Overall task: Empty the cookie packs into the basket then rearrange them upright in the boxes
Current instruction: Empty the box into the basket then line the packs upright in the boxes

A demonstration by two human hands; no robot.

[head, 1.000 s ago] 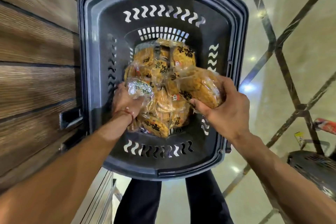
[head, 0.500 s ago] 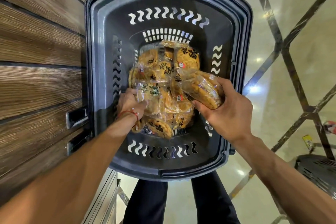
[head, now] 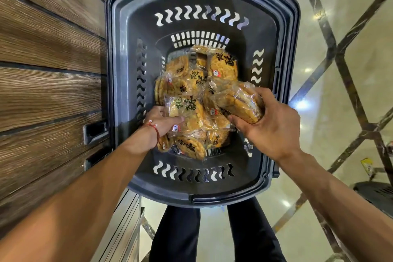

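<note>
A: Container?
B: Dark grey slotted plastic basket [head: 131,49]. A pile of clear-wrapped round golden cookie packs [head: 191,74] is heaped on its floor.
A: Grips?
B: Low by the left wall, the left hand [head: 161,122] pinches one black-lettered wrapped cookie pack [head: 185,108] on top of the pile, thumb over the wrapper. Red thread bracelet [head: 154,128] on that wrist.
A: Other side?
B: The right hand [head: 270,125] has its fingers curled round a small stack of wrapped cookies [head: 238,102], held on edge over the pile's right side.
A: Surroundings?
B: Brown wood-panel wall [head: 49,91] to the left, glossy beige marble floor [head: 350,27] to the right, black trousers [head: 174,236] below the basket.
</note>
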